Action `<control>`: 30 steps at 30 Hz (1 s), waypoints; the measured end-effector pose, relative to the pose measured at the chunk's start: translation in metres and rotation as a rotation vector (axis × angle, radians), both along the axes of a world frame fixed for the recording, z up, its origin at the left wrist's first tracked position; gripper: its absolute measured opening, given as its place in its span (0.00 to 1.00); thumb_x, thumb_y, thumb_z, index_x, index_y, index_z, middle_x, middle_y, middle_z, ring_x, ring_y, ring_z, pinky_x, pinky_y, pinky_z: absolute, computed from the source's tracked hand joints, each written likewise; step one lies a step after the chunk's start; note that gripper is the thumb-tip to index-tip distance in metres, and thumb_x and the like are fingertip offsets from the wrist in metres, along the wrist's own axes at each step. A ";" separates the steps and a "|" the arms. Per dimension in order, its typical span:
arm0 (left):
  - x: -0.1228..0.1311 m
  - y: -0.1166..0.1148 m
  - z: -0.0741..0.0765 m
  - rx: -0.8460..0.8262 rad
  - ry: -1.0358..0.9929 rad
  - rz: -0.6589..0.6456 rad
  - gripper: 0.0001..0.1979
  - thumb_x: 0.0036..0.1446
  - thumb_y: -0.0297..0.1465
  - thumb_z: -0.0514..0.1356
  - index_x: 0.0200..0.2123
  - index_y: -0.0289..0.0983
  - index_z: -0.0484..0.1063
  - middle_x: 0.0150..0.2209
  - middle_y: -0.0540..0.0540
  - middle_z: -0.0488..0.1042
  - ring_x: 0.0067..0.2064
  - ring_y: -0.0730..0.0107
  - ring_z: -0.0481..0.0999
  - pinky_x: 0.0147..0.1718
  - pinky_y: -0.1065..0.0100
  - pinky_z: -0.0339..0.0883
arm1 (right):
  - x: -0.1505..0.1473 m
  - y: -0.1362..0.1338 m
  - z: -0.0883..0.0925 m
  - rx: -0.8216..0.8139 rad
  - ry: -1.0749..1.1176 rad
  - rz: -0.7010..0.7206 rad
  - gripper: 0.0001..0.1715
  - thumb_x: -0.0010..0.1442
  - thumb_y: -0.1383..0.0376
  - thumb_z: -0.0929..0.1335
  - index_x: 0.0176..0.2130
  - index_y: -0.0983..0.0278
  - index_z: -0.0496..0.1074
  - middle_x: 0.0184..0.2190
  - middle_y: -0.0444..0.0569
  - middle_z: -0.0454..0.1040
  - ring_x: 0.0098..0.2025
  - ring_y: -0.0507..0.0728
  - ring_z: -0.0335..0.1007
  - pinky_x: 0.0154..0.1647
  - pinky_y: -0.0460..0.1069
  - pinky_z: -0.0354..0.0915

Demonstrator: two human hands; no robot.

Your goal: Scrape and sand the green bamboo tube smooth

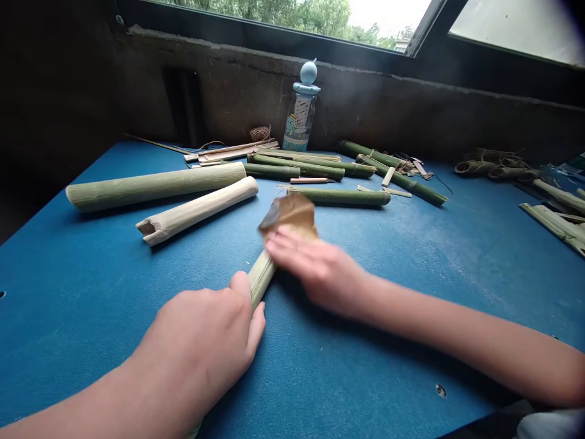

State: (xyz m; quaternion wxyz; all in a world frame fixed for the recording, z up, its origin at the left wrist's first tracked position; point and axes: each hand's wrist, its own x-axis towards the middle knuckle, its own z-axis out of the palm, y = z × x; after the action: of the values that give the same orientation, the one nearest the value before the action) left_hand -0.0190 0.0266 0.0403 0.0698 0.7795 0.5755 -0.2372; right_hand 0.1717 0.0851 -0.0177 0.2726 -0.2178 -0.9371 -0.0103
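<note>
My left hand (pixel 208 335) is wrapped round a pale green length of bamboo (pixel 262 277), which slants away from me over the blue table. Its near end shows a little below my wrist. At the far end my right hand (pixel 320 262) presses a brown sheet of sandpaper (pixel 295 213) over the bamboo. The sheet is creased, with a grey patch on its left, and hides the bamboo's tip. Motion smears the sheet and my right fingers slightly. Left of them lies a peeled, whitish bamboo tube (pixel 201 210) with a notched end, and behind it a thicker greenish tube (pixel 155 188).
Several green bamboo lengths (pixel 340 197) and split strips lie across the back of the blue table (pixel 384 366). A clear bottle with a light-blue lid (pixel 301 116) stands by the wall, near a ball of twine (pixel 260 134). More bamboo pieces (pixel 555 222) lie at right.
</note>
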 end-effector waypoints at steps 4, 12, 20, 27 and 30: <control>-0.003 -0.001 -0.001 0.014 -0.028 -0.004 0.17 0.68 0.35 0.41 0.44 0.36 0.66 0.28 0.37 0.77 0.30 0.41 0.81 0.27 0.52 0.72 | 0.008 0.009 -0.001 0.008 0.007 0.064 0.24 0.68 0.74 0.59 0.57 0.68 0.73 0.59 0.55 0.74 0.66 0.58 0.66 0.69 0.54 0.64; -0.005 0.002 0.009 -0.012 -0.170 0.054 0.21 0.68 0.33 0.41 0.44 0.30 0.71 0.28 0.34 0.79 0.33 0.37 0.82 0.30 0.49 0.73 | 0.100 0.124 0.071 0.144 0.378 -0.487 0.23 0.72 0.67 0.56 0.60 0.62 0.69 0.60 0.55 0.73 0.68 0.62 0.63 0.69 0.64 0.58; -0.006 -0.001 0.010 0.036 -0.198 0.046 0.20 0.68 0.33 0.42 0.45 0.30 0.71 0.28 0.35 0.79 0.32 0.38 0.82 0.28 0.49 0.73 | 0.096 0.182 0.055 -0.278 -0.183 -0.458 0.16 0.67 0.59 0.69 0.50 0.64 0.75 0.49 0.52 0.78 0.48 0.58 0.76 0.52 0.58 0.73; -0.007 0.001 0.010 0.008 -0.192 0.052 0.20 0.68 0.34 0.43 0.44 0.30 0.71 0.28 0.35 0.79 0.33 0.40 0.82 0.29 0.52 0.73 | 0.064 0.192 0.039 -0.255 -0.376 -0.406 0.18 0.68 0.59 0.68 0.54 0.64 0.72 0.58 0.54 0.71 0.57 0.61 0.70 0.58 0.62 0.68; -0.007 0.003 0.009 -0.015 -0.170 0.052 0.19 0.68 0.35 0.44 0.45 0.30 0.70 0.28 0.36 0.78 0.33 0.41 0.82 0.29 0.52 0.74 | 0.054 0.203 0.030 -0.217 -0.372 -0.464 0.19 0.68 0.58 0.68 0.55 0.64 0.71 0.56 0.54 0.71 0.54 0.60 0.72 0.54 0.61 0.71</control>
State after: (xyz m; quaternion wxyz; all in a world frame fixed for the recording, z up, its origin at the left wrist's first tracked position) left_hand -0.0259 0.0294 0.0490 0.1303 0.7811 0.5858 -0.1725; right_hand 0.2261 0.2884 0.0124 0.0621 -0.4480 -0.8918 -0.0120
